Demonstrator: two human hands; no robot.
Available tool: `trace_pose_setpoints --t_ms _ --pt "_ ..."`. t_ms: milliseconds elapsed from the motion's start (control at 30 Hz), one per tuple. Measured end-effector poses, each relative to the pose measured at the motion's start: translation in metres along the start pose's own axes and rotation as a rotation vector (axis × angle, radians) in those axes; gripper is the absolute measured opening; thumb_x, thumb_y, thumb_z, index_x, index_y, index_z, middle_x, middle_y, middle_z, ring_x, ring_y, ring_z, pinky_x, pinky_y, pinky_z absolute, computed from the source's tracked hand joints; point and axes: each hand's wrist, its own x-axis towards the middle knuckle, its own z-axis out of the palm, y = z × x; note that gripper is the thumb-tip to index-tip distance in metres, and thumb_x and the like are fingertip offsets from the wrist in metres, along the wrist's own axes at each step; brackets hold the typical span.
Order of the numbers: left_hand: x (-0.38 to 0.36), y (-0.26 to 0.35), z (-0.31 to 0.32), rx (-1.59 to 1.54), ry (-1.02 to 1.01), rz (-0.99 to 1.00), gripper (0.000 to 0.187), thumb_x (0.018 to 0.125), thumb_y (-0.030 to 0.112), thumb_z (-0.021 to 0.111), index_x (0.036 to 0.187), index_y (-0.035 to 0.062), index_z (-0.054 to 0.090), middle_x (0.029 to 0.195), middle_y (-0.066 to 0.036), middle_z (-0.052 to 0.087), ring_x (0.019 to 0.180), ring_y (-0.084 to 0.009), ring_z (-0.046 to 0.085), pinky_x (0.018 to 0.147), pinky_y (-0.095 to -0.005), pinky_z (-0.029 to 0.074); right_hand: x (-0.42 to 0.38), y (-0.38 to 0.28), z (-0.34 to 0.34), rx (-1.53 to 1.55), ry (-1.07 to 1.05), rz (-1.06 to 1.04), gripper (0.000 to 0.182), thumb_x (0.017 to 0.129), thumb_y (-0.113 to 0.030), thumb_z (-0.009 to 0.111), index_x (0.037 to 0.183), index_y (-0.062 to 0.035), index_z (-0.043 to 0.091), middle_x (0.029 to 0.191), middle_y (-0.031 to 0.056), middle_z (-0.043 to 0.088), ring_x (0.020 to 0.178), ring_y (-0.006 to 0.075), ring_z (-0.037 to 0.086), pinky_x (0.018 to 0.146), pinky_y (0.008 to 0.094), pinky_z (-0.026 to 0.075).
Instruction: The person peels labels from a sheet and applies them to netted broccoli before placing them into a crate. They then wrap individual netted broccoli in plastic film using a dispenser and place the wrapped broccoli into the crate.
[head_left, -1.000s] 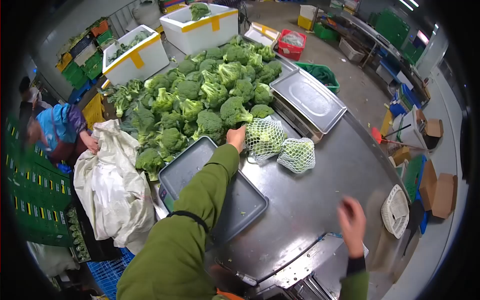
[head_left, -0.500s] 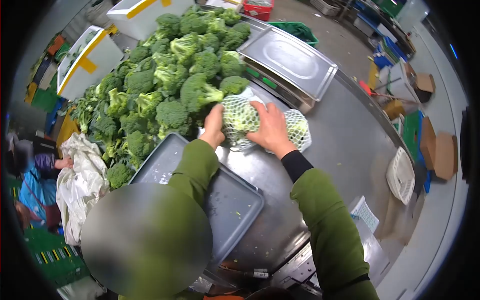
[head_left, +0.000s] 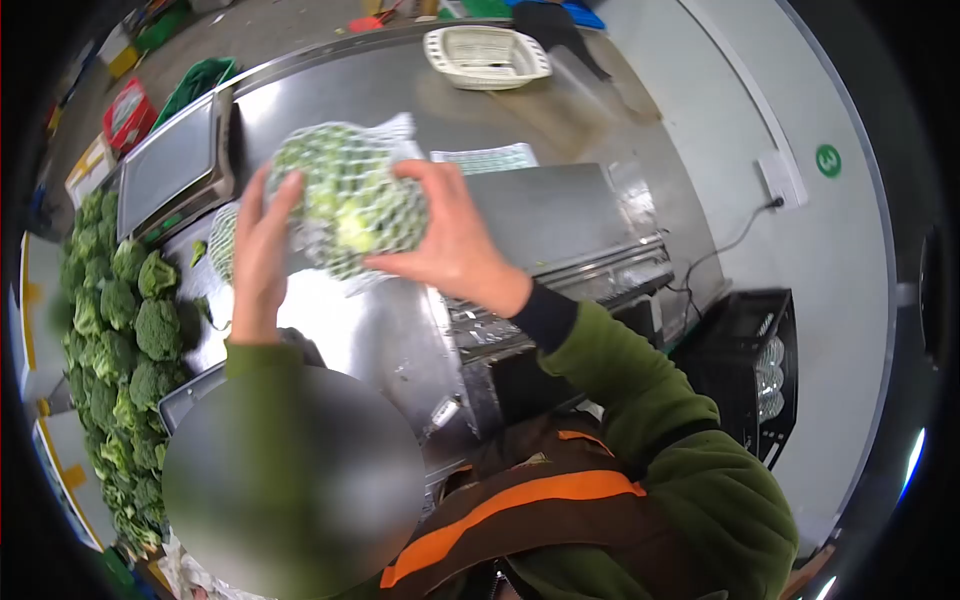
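Broccoli in a white foam net [head_left: 345,195] is held up over the steel table between my two hands. My left hand [head_left: 262,245] presses its left side, while my right hand [head_left: 450,235] grips the right side with thumb and fingers bent around it. A second netted broccoli [head_left: 222,245] lies on the table, partly behind my left hand. At the left is a large heap of bare broccoli heads [head_left: 120,325]. A blurred disc hides much of my left sleeve.
A metal-topped scale [head_left: 170,175] stands at the table's left. The grey tray [head_left: 185,398] is mostly hidden. A flat metal plate [head_left: 560,215] on a machine lies to the right, beside a netted white sheet [head_left: 490,158]. A white basket [head_left: 485,60] sits farther back; a black crate [head_left: 740,365] stands at right.
My view has swung to the right. The netted broccoli has been lifted from beside the heap and carried right in both hands; the other netted one stays on the table.
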Motion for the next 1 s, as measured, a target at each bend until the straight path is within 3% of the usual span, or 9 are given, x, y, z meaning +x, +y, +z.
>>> trace_pose_setpoints --t_ms 200,300,400,533,600,667,700,767,1000 --pt "0.025 -0.038 0.189 0.048 -0.333 -0.082 0.070 0.085 0.042 0.073 0.136 -0.0016 0.051 0.120 -0.014 0.063 0.104 -0.0200 0.062 0.089 -0.0335 0.048 -0.057 0.064 -0.145 -0.070 0.097 0.183 0.088 0.060 -0.036 0.090 0.128 -0.0047 0.045 0.120 0.0187 0.048 0.115 0.0357 0.049 0.101 0.0404 0.042" --pt "0.033 -0.088 0.238 0.337 -0.380 -0.253 0.071 0.085 0.044 0.073 0.136 -0.0011 0.052 0.118 -0.016 0.064 0.103 -0.0214 0.063 0.088 -0.0353 0.049 -0.082 0.116 -0.167 -0.094 0.070 0.336 0.088 0.063 -0.043 0.089 0.129 -0.0039 0.044 0.123 0.0212 0.049 0.117 0.0359 0.050 0.101 0.0403 0.042" --pt "0.034 -0.128 0.244 0.382 -0.472 -0.453 0.064 0.091 0.042 0.066 0.136 -0.0019 0.051 0.119 -0.014 0.065 0.100 -0.0212 0.063 0.083 -0.0328 0.051 -0.109 0.157 -0.168 0.301 -0.132 0.619 0.089 0.069 -0.047 0.086 0.133 -0.0034 0.043 0.128 0.0253 0.053 0.113 0.0301 0.057 0.091 0.0374 0.049" --pt "-0.008 -0.118 0.206 0.338 0.029 -0.068 0.058 0.089 0.044 0.068 0.125 -0.0003 0.061 0.109 -0.012 0.068 0.094 -0.0196 0.065 0.081 -0.0325 0.050 -0.127 0.165 -0.232 0.457 -0.144 0.685 0.079 0.081 -0.040 0.079 0.140 -0.0050 0.040 0.122 0.0201 0.058 0.084 0.0177 0.066 0.068 0.0264 0.054" --pt "-0.052 -0.094 0.161 0.510 0.112 0.091 0.041 0.091 0.035 0.068 0.111 -0.0001 0.068 0.103 -0.008 0.070 0.089 -0.0167 0.066 0.078 -0.0300 0.051 -0.155 0.209 -0.272 0.366 -0.170 0.603 0.054 0.086 -0.030 0.076 0.127 -0.0046 0.051 0.092 0.0098 0.070 0.080 0.0154 0.067 0.071 0.0298 0.054" --pt "-0.101 -0.090 0.115 0.928 0.122 0.129 0.023 0.088 0.025 0.071 0.100 0.0045 0.071 0.098 -0.005 0.069 0.086 -0.0159 0.066 0.075 -0.0290 0.051 -0.184 0.244 -0.301 0.081 -0.152 0.470 0.023 0.084 -0.019 0.075 0.098 -0.0050 0.063 0.083 0.0065 0.067 0.081 0.0189 0.066 0.071 0.0316 0.052" --pt "-0.127 -0.091 0.103 1.131 0.102 0.127 0.016 0.085 0.020 0.073 0.095 0.0072 0.072 0.094 -0.004 0.068 0.086 -0.0165 0.066 0.074 -0.0291 0.051 -0.189 0.251 -0.313 0.099 -0.180 0.449 0.023 0.084 -0.019 0.075 0.098 -0.0050 0.063 0.083 0.0065 0.067 0.081 0.0189 0.066 0.071 0.0316 0.052" --pt "-0.164 -0.090 0.092 1.297 -0.127 0.335 0.011 0.080 0.016 0.075 0.090 0.0113 0.073 0.083 -0.004 0.064 0.081 -0.0209 0.064 0.070 -0.0329 0.052 -0.187 0.256 -0.321 -0.402 -0.347 0.033 0.018 0.079 -0.014 0.074 0.092 -0.0085 0.064 0.078 0.0043 0.060 0.083 0.0235 0.061 0.069 0.0350 0.051" --pt "-0.156 -0.091 0.114 1.459 -0.501 0.774 0.018 0.076 0.011 0.072 0.094 0.0104 0.072 0.084 -0.002 0.060 0.080 -0.0213 0.058 0.068 -0.0337 0.051 -0.165 0.245 -0.268 -0.294 -0.386 -0.411 0.018 0.072 -0.015 0.072 0.088 -0.0141 0.065 0.086 0.0026 0.055 0.083 0.0260 0.056 0.067 0.0381 0.049"
